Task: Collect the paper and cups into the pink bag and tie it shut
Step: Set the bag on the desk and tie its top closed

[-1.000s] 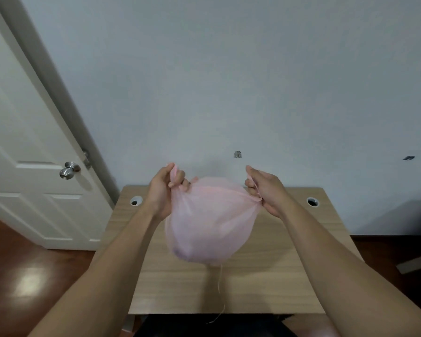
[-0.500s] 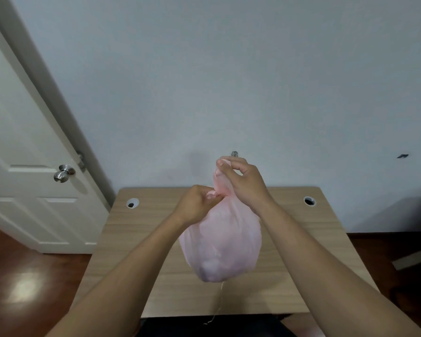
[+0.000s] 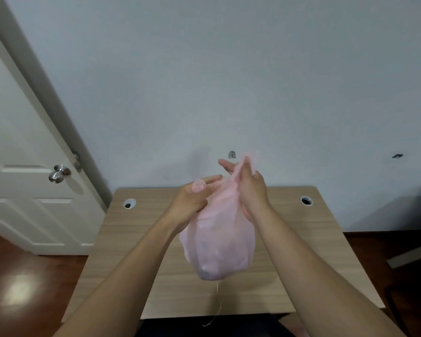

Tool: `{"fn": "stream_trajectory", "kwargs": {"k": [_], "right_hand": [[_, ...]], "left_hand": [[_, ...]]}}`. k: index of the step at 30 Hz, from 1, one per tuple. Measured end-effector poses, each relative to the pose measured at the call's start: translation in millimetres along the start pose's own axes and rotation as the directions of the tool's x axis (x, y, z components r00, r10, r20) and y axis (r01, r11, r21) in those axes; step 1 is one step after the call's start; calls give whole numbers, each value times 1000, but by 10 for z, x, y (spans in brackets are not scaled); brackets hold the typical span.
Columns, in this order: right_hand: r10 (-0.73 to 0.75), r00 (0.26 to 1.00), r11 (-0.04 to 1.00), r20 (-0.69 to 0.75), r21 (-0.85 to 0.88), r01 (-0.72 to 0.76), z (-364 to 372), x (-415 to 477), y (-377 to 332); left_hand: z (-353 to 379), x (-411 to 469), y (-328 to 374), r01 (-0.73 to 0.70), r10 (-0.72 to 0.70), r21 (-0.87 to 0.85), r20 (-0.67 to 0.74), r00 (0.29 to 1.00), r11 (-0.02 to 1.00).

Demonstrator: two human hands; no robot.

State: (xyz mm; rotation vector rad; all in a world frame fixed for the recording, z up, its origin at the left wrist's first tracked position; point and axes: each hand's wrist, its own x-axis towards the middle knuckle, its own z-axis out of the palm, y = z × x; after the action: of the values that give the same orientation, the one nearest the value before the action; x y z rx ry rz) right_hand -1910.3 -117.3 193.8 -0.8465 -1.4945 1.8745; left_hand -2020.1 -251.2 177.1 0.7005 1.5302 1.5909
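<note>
The pink bag [image 3: 219,244] hangs bulging above the wooden table [image 3: 301,239], its contents only dim shapes through the thin plastic. Its gathered neck runs up between my two hands. My left hand [image 3: 192,203] holds one pink handle, which wraps over its fingers at the left of the neck. My right hand [image 3: 249,188] grips the other handle, whose end sticks up above the fingers. No loose paper or cups show on the table.
A thin thread [image 3: 216,305] dangles from the bag's bottom past the table's front edge. Two cable holes [image 3: 128,203] [image 3: 306,200] sit in the table's far corners. A white door with a metal knob [image 3: 58,173] stands at left. The wall is close behind.
A second ago my hands held the bag's handles wide apart. They came together at the middle, the bag's neck gathered narrow, and the handles now cross between my hands.
</note>
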Motion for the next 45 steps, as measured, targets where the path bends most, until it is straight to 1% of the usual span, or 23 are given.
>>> {"fn": "stream_trajectory", "kwargs": {"k": [2,3,4,5,6,8,9,11,14,16,17,21,25,27,29,32,34,35,37,40,42,43,45], "right_hand": [[119,989,948,-89,308,-87,-15,25,-70],[156,983,903,-96,418,-102,-30,21,-115],[161,984,886,-79,451,-109,-52,11,-148],[153,987,904,-49,410,-120,-74,12,-153],[134,991,943,-12,309,-124,-99,18,-134],[102,991,994,91,33,-105,-105,-4,-89],[86,984,992,156,-104,-70,-89,-42,-82],[48,954,945,295,-322,52,-44,-124,-64],[30,912,831,410,-517,205,60,-227,-35],[8,928,768,374,-596,234,110,-221,22],[-4,945,774,326,-597,209,125,-223,26],[9,969,865,247,-488,117,125,-250,-36],[24,962,940,272,-334,71,142,-294,-118],[16,942,952,336,-292,88,160,-309,-140],[21,942,953,336,-290,82,196,-357,-167],[62,976,964,211,-267,-4,201,-352,-110],[102,985,994,143,-58,-94,173,-264,-34],[125,983,989,135,60,-134,151,-225,-7],[159,978,943,134,272,-191,111,-157,26],[154,976,852,157,479,-211,41,-115,18],[153,973,847,173,484,-219,18,-124,4],[159,975,885,156,415,-211,14,-135,2],[161,982,973,96,151,-174,17,-140,31]], "left_hand": [[-115,12,-43,-23,6,-157,-105,994,987],[-179,17,-75,-30,-7,-255,-146,989,966],[-237,20,-101,-37,-30,-356,-181,983,934],[-272,17,-103,-51,-47,-454,-203,978,890],[-297,31,-115,-70,-56,-522,-222,974,850],[-301,40,-72,-121,-37,-582,-252,967,804],[-291,50,-47,-141,-18,-585,-258,966,799],[-261,72,12,-153,6,-566,-252,968,810],[-223,101,91,-157,41,-528,-225,973,834],[-205,93,150,-168,73,-421,-231,970,891],[-211,76,176,-176,94,-354,-235,967,918],[-321,-37,192,-152,128,-101,-213,969,983],[-435,-188,42,-144,149,94,-56,987,985],[-355,-233,14,-173,175,115,-5,985,978],[-240,-236,42,-200,201,24,-61,978,979],[-85,-184,107,-172,143,-293,-117,983,940],[-42,-118,95,-133,76,-512,-130,989,849],[-52,-78,78,-121,34,-563,-162,986,818],[-75,-17,62,-102,-44,-600,-224,974,793],[-125,1,21,-51,-64,-571,-180,982,820],[-145,-17,-23,16,-80,-588,-84,993,808],[-142,-27,-36,25,-70,-600,-52,996,800],[-124,-21,-68,19,-28,-581,-7,1000,814]]}}
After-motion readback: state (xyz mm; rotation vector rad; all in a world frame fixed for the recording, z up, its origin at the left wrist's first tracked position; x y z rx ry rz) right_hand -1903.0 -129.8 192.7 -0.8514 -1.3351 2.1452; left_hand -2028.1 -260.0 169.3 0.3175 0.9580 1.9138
